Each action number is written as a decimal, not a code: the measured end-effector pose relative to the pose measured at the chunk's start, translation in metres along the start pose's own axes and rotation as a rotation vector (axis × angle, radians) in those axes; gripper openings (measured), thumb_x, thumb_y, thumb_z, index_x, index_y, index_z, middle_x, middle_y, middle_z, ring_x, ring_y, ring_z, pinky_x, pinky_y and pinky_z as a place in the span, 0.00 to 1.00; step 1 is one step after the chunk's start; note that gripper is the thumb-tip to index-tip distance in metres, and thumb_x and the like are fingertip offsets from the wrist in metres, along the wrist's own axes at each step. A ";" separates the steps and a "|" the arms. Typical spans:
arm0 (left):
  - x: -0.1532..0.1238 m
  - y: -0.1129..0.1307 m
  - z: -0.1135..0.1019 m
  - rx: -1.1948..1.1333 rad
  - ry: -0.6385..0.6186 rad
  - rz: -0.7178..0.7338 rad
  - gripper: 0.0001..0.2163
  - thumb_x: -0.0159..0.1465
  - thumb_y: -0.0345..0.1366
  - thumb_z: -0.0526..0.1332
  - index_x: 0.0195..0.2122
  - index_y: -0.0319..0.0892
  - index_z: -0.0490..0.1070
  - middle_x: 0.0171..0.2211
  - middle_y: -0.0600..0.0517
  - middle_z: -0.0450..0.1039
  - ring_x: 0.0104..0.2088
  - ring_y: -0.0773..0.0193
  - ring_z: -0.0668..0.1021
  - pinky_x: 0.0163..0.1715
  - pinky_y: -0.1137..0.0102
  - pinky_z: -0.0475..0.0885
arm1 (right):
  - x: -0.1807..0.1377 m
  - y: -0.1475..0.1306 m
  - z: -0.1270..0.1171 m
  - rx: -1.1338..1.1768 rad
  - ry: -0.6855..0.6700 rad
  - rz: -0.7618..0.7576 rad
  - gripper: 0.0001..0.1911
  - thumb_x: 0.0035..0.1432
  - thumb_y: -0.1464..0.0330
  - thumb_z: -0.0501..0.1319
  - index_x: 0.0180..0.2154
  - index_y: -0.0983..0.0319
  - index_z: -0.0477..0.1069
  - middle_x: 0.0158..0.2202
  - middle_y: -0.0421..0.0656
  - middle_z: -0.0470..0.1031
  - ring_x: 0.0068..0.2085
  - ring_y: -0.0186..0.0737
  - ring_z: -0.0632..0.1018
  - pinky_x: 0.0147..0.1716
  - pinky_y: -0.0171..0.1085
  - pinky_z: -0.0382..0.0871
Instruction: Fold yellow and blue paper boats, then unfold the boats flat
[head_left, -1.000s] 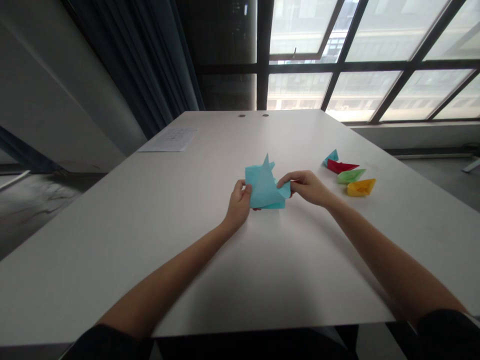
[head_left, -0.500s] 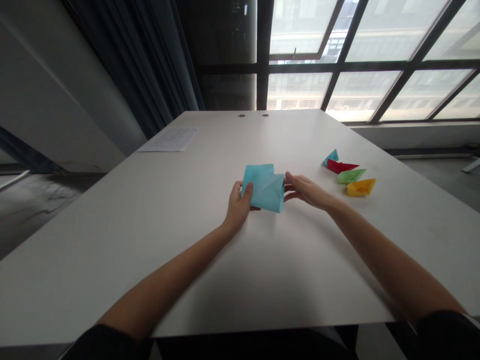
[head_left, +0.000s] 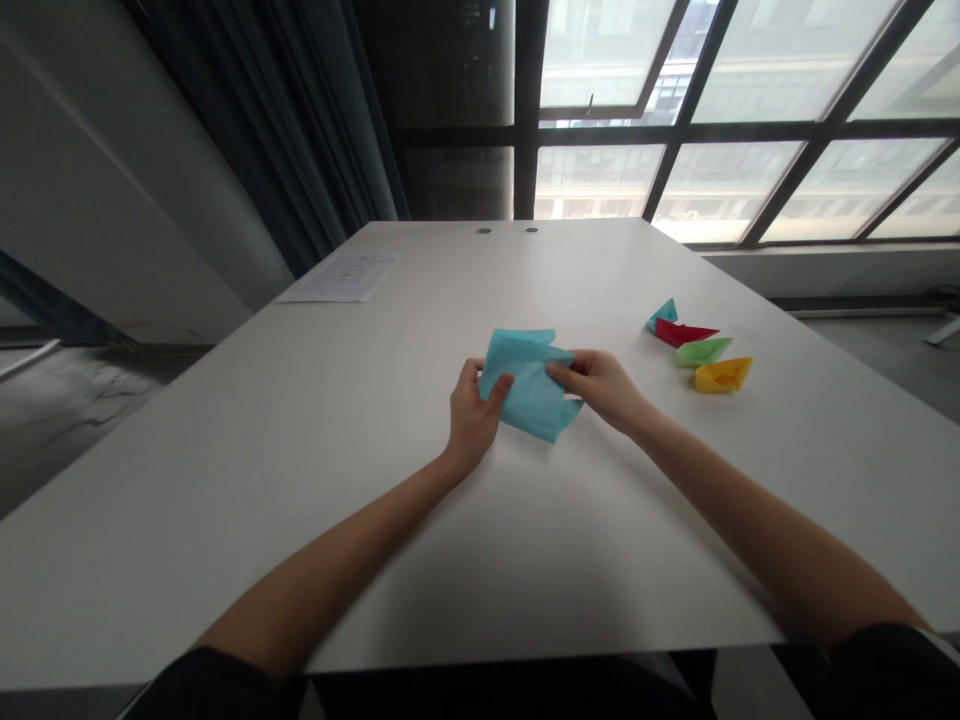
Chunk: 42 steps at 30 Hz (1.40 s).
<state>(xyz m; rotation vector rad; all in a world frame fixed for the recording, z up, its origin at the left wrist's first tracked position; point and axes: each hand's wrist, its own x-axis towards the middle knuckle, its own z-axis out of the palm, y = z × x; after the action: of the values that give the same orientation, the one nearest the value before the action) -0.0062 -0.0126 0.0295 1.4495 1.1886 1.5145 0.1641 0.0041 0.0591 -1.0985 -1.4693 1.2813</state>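
Observation:
A folded sheet of light blue paper (head_left: pixel 528 390) is held up between both hands over the table. My left hand (head_left: pixel 476 408) grips its left side, thumb on top and the other fingers behind it. At the upper right edge my right hand (head_left: pixel 600 382) pinches the paper between thumb and fingers. The right edge of the paper gapes apart, with a pointed flap below my right fingers. Parts of the fingers of both hands are hidden behind the sheet.
Folded paper boats stand in a row on the right: blue (head_left: pixel 663 314), red (head_left: pixel 684 333), green (head_left: pixel 703 352) and yellow (head_left: pixel 723 375). A printed sheet (head_left: pixel 341 277) lies at the left edge of the white table (head_left: pixel 360 560). Windows and a dark curtain are beyond.
My right hand has moved left and now pinches the paper's right edge. The paper has tilted, and its right side has opened into separate layers.

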 end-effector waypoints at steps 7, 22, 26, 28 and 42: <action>0.002 -0.003 0.004 -0.133 -0.095 -0.104 0.22 0.44 0.40 0.69 0.38 0.41 0.64 0.34 0.52 0.70 0.32 0.63 0.73 0.31 0.71 0.69 | 0.002 0.001 -0.007 -0.021 0.100 -0.060 0.19 0.43 0.58 0.65 0.34 0.64 0.72 0.31 0.43 0.75 0.30 0.37 0.75 0.31 0.37 0.71; 0.009 -0.014 0.001 -0.367 -0.069 -0.169 0.29 0.42 0.39 0.70 0.45 0.44 0.59 0.41 0.50 0.68 0.39 0.63 0.74 0.38 0.67 0.71 | 0.000 -0.019 -0.030 -0.303 -0.152 0.008 0.13 0.46 0.66 0.64 0.35 0.66 0.73 0.20 0.39 0.70 0.24 0.32 0.73 0.25 0.32 0.69; 0.010 -0.018 -0.003 -0.262 -0.161 -0.070 0.33 0.40 0.36 0.71 0.46 0.45 0.58 0.43 0.49 0.66 0.43 0.59 0.72 0.39 0.67 0.71 | 0.003 -0.017 -0.030 -0.327 -0.119 -0.005 0.11 0.46 0.68 0.63 0.34 0.66 0.73 0.19 0.39 0.71 0.23 0.32 0.72 0.25 0.33 0.68; 0.009 -0.019 -0.005 -0.214 -0.205 -0.048 0.35 0.40 0.35 0.72 0.48 0.45 0.58 0.45 0.48 0.65 0.45 0.57 0.71 0.40 0.65 0.70 | 0.004 -0.018 -0.031 -0.357 -0.112 -0.025 0.10 0.46 0.68 0.62 0.33 0.66 0.73 0.21 0.40 0.72 0.24 0.33 0.73 0.26 0.33 0.68; 0.011 -0.027 -0.009 -0.099 -0.457 -0.107 0.31 0.44 0.35 0.69 0.49 0.42 0.60 0.39 0.49 0.69 0.39 0.58 0.73 0.35 0.67 0.70 | -0.007 -0.030 -0.035 -0.763 -0.282 -0.286 0.09 0.48 0.64 0.63 0.32 0.62 0.72 0.31 0.41 0.75 0.29 0.34 0.72 0.30 0.34 0.66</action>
<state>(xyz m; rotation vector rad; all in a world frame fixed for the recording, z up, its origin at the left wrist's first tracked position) -0.0187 0.0047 0.0080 1.5321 0.8842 1.0752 0.1980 0.0027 0.0920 -1.1322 -2.3408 0.6881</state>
